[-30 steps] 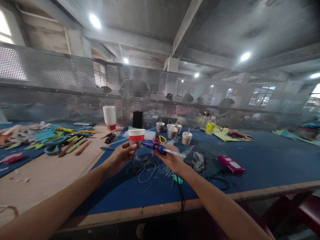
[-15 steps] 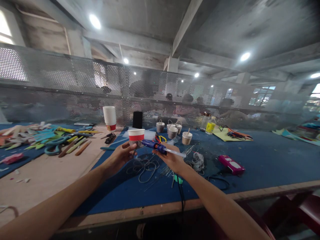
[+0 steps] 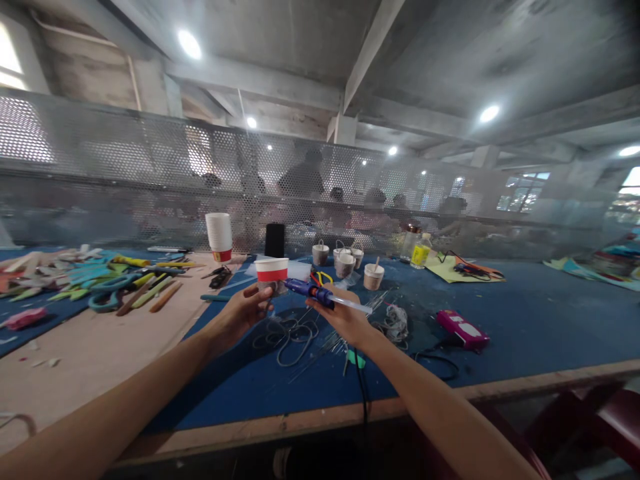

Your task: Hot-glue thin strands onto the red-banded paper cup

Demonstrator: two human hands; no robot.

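Note:
My left hand [image 3: 243, 311] is closed round the lower part of a white paper cup with a red band [image 3: 271, 274], held upright above the blue table mat [image 3: 525, 320]. My right hand [image 3: 341, 317] grips a blue glue gun [image 3: 313, 293] with a clear glue stick [image 3: 350, 306] poking out behind. The gun's nozzle points left and meets the cup's side. A black cord [image 3: 361, 387] runs from the gun down over the table edge.
Loops of grey wire [image 3: 293, 333] lie under my hands. Behind stand a stack of paper cups [image 3: 219, 235], a black phone [image 3: 275, 239], small wrapped cups [image 3: 345, 262] and a bottle [image 3: 421, 253]. Coloured sticks and scissors [image 3: 107, 283] lie left, a pink box [image 3: 463, 329] right. People sit beyond the mesh screen [image 3: 150, 173].
My hands, the cup and the glue gun have barely moved. Behind the mesh screen a person has risen higher into view.

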